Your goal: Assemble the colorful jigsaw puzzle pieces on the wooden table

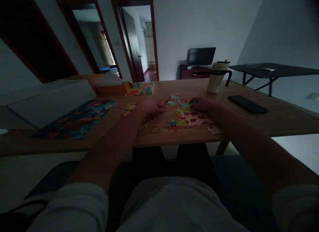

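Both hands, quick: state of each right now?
Left hand: blurred, at red puzzle pieces; grip cannot be told.
Right hand: at the pink puzzle; grip cannot be told.

A cream travel mug (215,81) with a black handle stands on the wooden table (281,120), near a black smartphone (248,104) lying flat. Behind, a flat-screen television (201,57) sits on a dark reddish cabinet (184,74). To the right is a black folding table (286,69). A brown door (131,42) stands ajar, a pale curtain (150,42) hanging beyond it.
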Available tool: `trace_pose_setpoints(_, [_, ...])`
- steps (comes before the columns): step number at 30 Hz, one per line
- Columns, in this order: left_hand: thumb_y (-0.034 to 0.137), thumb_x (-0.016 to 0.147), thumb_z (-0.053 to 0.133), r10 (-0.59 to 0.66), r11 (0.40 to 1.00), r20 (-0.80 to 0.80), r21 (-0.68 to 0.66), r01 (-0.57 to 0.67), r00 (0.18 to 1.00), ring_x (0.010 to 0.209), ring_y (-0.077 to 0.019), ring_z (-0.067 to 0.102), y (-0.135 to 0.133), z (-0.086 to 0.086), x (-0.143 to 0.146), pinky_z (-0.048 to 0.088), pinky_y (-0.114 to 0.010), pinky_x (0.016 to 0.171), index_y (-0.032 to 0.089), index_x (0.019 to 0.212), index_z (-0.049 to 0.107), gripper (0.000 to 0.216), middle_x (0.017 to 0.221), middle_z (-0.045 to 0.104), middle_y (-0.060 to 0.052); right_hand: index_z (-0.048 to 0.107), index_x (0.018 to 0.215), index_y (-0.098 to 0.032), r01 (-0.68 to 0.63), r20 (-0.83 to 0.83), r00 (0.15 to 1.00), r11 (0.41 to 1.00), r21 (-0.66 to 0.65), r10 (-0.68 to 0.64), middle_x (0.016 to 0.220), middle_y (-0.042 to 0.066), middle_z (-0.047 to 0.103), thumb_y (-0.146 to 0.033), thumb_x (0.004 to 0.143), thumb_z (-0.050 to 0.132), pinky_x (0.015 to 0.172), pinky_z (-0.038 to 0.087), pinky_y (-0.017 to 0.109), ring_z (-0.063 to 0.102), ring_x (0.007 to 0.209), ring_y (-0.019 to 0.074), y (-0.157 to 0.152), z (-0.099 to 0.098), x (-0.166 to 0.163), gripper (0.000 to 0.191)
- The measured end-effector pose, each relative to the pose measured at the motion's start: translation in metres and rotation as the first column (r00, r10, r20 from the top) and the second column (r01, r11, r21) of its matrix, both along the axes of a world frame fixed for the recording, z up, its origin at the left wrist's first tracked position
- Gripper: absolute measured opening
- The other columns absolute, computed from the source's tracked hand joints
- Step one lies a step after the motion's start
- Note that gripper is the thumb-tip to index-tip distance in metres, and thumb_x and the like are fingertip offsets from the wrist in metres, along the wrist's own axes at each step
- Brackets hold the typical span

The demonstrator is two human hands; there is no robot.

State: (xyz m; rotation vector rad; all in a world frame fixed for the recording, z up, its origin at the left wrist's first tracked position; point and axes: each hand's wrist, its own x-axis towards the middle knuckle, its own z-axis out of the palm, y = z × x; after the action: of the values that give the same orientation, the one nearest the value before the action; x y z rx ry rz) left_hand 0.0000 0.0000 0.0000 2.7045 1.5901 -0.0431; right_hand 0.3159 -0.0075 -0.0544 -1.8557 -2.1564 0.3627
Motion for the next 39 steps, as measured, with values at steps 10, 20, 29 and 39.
trace_pose_setpoints(10, [0.047, 0.083, 0.072, -0.031, 0.992, 0.204, -0.113, 0.055, 0.979, 0.117, -0.0263, 0.065, 0.020, -0.017, -0.016, 0.049, -0.031, 0.097, 0.026, 0.140, 0.062, 0.062, 0.136, 0.068, -0.006, 0.074, 0.124, -0.021, -0.033, -0.030, 0.999, 0.999, 0.005, 0.033, 0.124, 0.011, 0.074, -0.028, 0.095, 0.064, 0.100, 0.055, 0.039, 0.071, 0.108, 0.0274, 0.003, -0.001, 0.002, 0.032])
trace_pose_setpoints(20, [0.044, 0.095, 0.061, 0.149, 0.989, 0.529, -0.059, -0.138, 0.835, 0.111, -0.0226, 0.068, 0.042, 0.027, -0.094, 0.052, -0.030, 0.090, 0.021, 0.155, 0.044, 0.067, 0.137, 0.066, -0.013, 0.075, 0.124, -0.019, -0.017, -0.012, 1.000, 1.000, -0.007, 0.017, 0.125, 0.012, 0.074, -0.028, 0.096, 0.060, 0.100, 0.054, 0.038, 0.071, 0.108, 0.0272, -0.005, 0.005, -0.001, 0.032])
trace_pose_setpoints(29, [0.062, 0.069, 0.082, 0.192, 0.951, 0.053, -0.257, -0.173, 0.980, 0.115, -0.0268, 0.067, 0.058, 0.006, -0.117, 0.049, -0.028, 0.092, 0.025, 0.136, 0.067, 0.078, 0.136, 0.069, -0.008, 0.075, 0.121, -0.021, -0.015, -0.015, 1.000, 1.000, -0.003, 0.015, 0.123, 0.011, 0.075, -0.030, 0.096, 0.062, 0.100, 0.055, 0.038, 0.072, 0.107, 0.0267, 0.002, 0.000, 0.006, 0.030])
trace_pose_setpoints(39, [0.064, 0.074, 0.075, 0.277, 0.912, 0.142, -0.351, -0.214, 0.950, 0.096, -0.0236, 0.071, 0.046, 0.005, -0.108, 0.051, -0.025, 0.075, 0.024, 0.114, 0.077, 0.057, 0.115, 0.077, -0.007, 0.075, 0.122, -0.022, -0.057, -0.012, 0.998, 0.998, 0.000, 0.057, 0.124, 0.010, 0.075, -0.030, 0.095, 0.063, 0.101, 0.054, 0.040, 0.071, 0.109, 0.0274, 0.005, -0.001, 0.008, 0.031])
